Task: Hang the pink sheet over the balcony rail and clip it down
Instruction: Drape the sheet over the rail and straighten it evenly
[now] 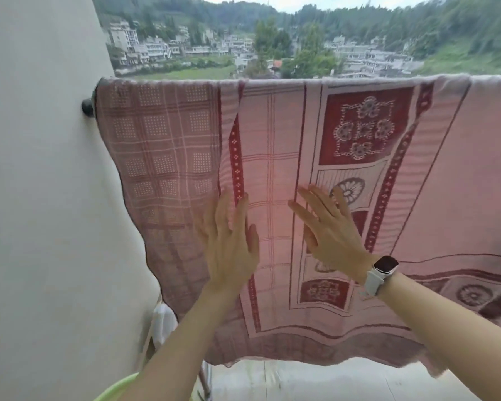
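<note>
Pink sheet (272,169) draped over rail (88,107), unclipped. L hand (229,244) & R hand (330,233) flat on sheet, fingers straight, holding nothing. Risk: wind lifts sheet off rail.

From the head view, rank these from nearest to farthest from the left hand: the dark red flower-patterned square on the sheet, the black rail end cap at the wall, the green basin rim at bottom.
1. Dark red flower-patterned square, up and to the right of the left hand.
2. Green basin rim, below left; black rail end cap, up left at the wall. These two are too close to call.
</note>
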Motion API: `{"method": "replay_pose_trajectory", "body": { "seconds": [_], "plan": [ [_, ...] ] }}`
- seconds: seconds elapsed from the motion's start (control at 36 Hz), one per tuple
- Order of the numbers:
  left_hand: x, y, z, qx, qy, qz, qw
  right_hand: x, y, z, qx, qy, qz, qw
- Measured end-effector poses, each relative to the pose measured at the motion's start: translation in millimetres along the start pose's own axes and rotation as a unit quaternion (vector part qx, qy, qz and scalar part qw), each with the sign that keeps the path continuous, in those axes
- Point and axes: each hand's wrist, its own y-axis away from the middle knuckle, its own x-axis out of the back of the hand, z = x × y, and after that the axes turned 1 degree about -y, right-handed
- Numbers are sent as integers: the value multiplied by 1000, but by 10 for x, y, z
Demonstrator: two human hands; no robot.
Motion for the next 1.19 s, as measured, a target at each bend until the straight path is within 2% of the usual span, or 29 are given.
{"method": "replay_pose_trajectory", "body": {
  "seconds": [0.14,0.28,0.39,0.58,0.78,0.97,1.19],
  "plan": [
    [-400,-431,872,-129,-23,-38,991,305,350,966,-103,38,6,994],
    [-814,-883,2145,-230,27,5,973,752,882,2128,-166,59,57,983],
    [-1142,-1146,3389,-280,87,17,956,1154,1437,3079,-209,76,70,973],
    [-1704,-1425,5323,-308,107,-27,945,1785,2493,4600,-285,93,86,950],
    [-2378,-1640,6849,-359,89,-80,926,2181,3301,5860,-352,99,110,924],
    [-3330,-1848,8100,-361,64,-108,924,2169,3934,7174,-406,78,143,899],
    [-4526,-2236,9622,-364,61,-113,923,2167,4242,9207,-428,70,114,894]
  ]
}}
